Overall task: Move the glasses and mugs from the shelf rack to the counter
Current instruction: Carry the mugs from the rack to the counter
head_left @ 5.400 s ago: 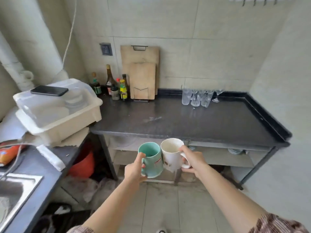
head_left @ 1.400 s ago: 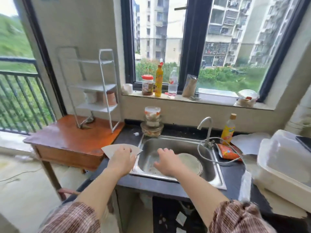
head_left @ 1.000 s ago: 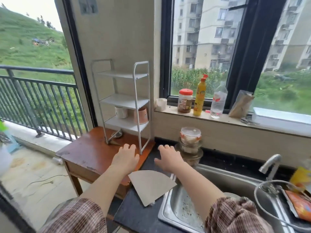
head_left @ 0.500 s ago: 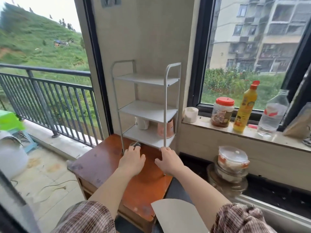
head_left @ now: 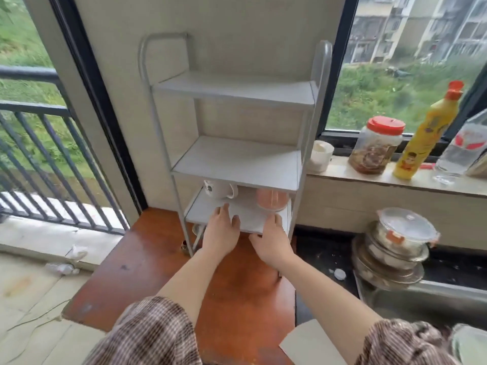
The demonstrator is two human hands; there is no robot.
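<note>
White mug: head view, the only one. It stands on the bottom shelf of the shelf rack, left side, upright, handle to the right, with a dark round mark on its left face. Its top is hidden by the middle shelf.

To its right on the same shelf is the pink glass, translucent, upright, apart from the mug.

My left hand: palm down, fingers straight and slightly spread, over the front edge of the bottom shelf. Fingertips are just short of the mug. It holds nothing.

My right hand: palm down, fingers straight, at the front right of the same shelf. Fingertips are right at the foot of the pink glass; contact cannot be told. It holds nothing.

The rack stands on a reddish-brown wooden table, back against the wall, between a balcony railing and a window.

On the window sill, right of the rack, left to right: small white cup, jar with red lid, yellow bottle, clear bottle.

Below the sill is a stack of bowls topped by a lidded glass container.

Plaid sleeves are at the bottom edge, with a pale sheet lying by my right forearm.
</note>
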